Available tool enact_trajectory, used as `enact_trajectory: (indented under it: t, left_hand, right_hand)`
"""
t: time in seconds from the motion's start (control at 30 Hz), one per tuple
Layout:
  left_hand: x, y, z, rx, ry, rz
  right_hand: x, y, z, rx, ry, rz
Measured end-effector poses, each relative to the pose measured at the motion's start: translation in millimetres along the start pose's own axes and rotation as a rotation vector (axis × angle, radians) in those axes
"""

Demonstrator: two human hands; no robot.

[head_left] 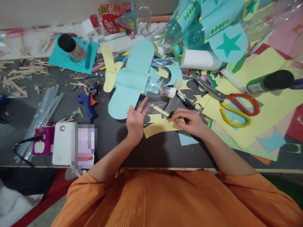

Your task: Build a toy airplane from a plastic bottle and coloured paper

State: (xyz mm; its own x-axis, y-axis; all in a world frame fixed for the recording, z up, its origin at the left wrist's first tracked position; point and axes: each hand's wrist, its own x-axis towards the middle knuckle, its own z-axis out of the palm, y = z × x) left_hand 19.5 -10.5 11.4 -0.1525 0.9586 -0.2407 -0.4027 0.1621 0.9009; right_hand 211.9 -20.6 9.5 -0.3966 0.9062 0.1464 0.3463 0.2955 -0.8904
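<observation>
A toy plane (pixel 131 78) lies in front of me, made of a clear plastic bottle with light blue paper wings and a yellow paper tail. My left hand (pixel 136 121) is beside its near wing, fingers spread, with nothing in it. Lower right of the plane, a curved yellow paper piece (pixel 155 128) rests on the dark table (pixel 151 154). My right hand (pixel 190 121) is closed at this piece's upper edge, thumb and fingers together; the exact pinch is partly hidden. A narrow pale paper strip (pixel 161 111) runs close to those fingertips.
Red-and-yellow-handled scissors (pixel 221 96) lie to the right on paper scraps (pixel 246 132). A blue glue gun (pixel 87 102), clear glue sticks (pixel 41 116) and a white power bank (pixel 63 143) are at the left. Decorated bottle models (pixel 213 31) and a red-labelled bottle (pixel 115 19) fill the back.
</observation>
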Motion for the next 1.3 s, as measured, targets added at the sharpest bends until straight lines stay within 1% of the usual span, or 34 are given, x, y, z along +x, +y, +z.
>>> enact_trajectory:
  t: [0.07, 0.13, 0.2, 0.27, 0.33, 0.4, 0.47, 0.57, 0.63, 0.7, 0.77, 0.83, 0.87, 0.9, 0.93, 0.97, 1.0, 1.03, 1.07, 1.1, 1.13, 1.17, 1.2, 1.23, 1.3]
  left_hand:
    - [-8.8, -5.2, 0.8, 0.114, -0.064, -0.080]
    - [-18.3, -11.0, 0.7, 0.170, -0.124, -0.159]
    - [-27.3, -17.2, 0.7, 0.170, -0.202, -0.233]
    - [-34.6, -23.9, 2.7, 0.169, -0.323, -0.318]
    - [-39.9, -30.4, 8.7, 0.152, -0.378, -0.361]
    - [-43.6, -35.4, 19.7, 0.056, -0.382, -0.412]
    - [-45.7, -37.6, 34.0, -0.106, -0.352, -0.469]
    - [-45.2, -37.5, 52.7, -0.188, -0.303, -0.421]
    - [-42.9, -37.5, 57.6, -0.185, -0.312, -0.430]
    - [-42.2, -37.0, 55.3, -0.130, -0.329, -0.466]
    - [-46.1, -32.0, 47.7, -0.056, -0.332, -0.479]
    - [-55.5, -18.1, 38.1, -0.008, -0.354, -0.459]
    - [-61.0, -7.3, 33.4, 0.053, -0.426, -0.434]
    - [-65.9, 5.3, 29.3, 0.123, -0.526, -0.413]
    - [-69.2, 18.9, 25.8, 0.201, -0.653, -0.399]
    - [-69.9, 32.0, 23.1, 0.279, -0.799, -0.363]
    - [-67.3, 43.3, 21.1, 0.358, -0.868, -0.242]
    - [-61.1, 51.6, 19.6, 0.483, -0.866, -0.009]
    - [-51.5, 55.9, 18.4, 0.633, -0.812, 0.272]
    - [-39.0, 56.2, 17.1, 0.793, -0.734, 0.516]
    - [-24.8, 52.8, 15.3, 0.941, -0.623, 0.722]
    - [-10.0, 46.8, 12.8, 1.125, -0.553, 0.803]
    - [4.3, 39.3, 9.4, 1.271, -0.511, 0.817]
    - [17.1, 31.8, 5.3, 1.363, -0.485, 0.811]
    - [36.9, 20.8, -4.8, 1.439, -0.453, 0.807]
  right_hand:
    - [-0.6, 0.9, -3.1, -0.029, 0.043, -0.020]
    - [-0.7, 2.7, -5.9, -0.072, 0.050, -0.033]
    - [-0.9, 4.5, -8.0, -0.136, 0.027, -0.044]
    - [-1.5, 5.5, -9.7, -0.217, 0.022, -0.034]
    - [-1.9, 6.4, -11.2, -0.282, 0.064, -0.006]
    - [-2.2, 8.2, -12.4, -0.315, 0.137, 0.031]
    - [-2.3, 11.7, -12.7, -0.331, 0.219, 0.046]
    - [-2.8, 18.1, -11.9, -0.355, 0.322, 0.039]
    - [-2.8, 20.9, -11.2, -0.368, 0.345, 0.049]
    - [-2.4, 21.6, -11.2, -0.369, 0.331, 0.068]
    - [-1.8, 20.7, -12.1, -0.350, 0.327, 0.072]
    - [-1.4, 19.0, -13.7, -0.316, 0.332, 0.059]
    - [-1.3, 18.0, -14.6, -0.294, 0.331, 0.050]
    - [-1.3, 16.9, -15.6, -0.267, 0.329, 0.040]
    - [-1.4, 15.9, -16.7, -0.235, 0.324, 0.028]
    - [-1.5, 14.8, -17.7, -0.198, 0.317, 0.014]
    - [-1.6, 13.9, -18.7, -0.158, 0.309, 0.000]
    - [-1.6, 13.1, -19.6, -0.118, 0.300, -0.014]
    - [-1.6, 12.5, -20.2, -0.083, 0.288, -0.024]
    - [-1.5, 12.2, -20.5, -0.058, 0.269, -0.028]
    - [-1.2, 12.2, -20.4, -0.047, 0.240, -0.028]
    - [-0.9, 12.4, -19.8, -0.054, 0.206, -0.026]
    - [-0.6, 12.8, -18.7, -0.081, 0.177, -0.025]
    - [-0.2, 13.4, -17.2, -0.122, 0.162, -0.028]
    - [0.5, 14.5, -13.5, -0.218, 0.171, -0.035]
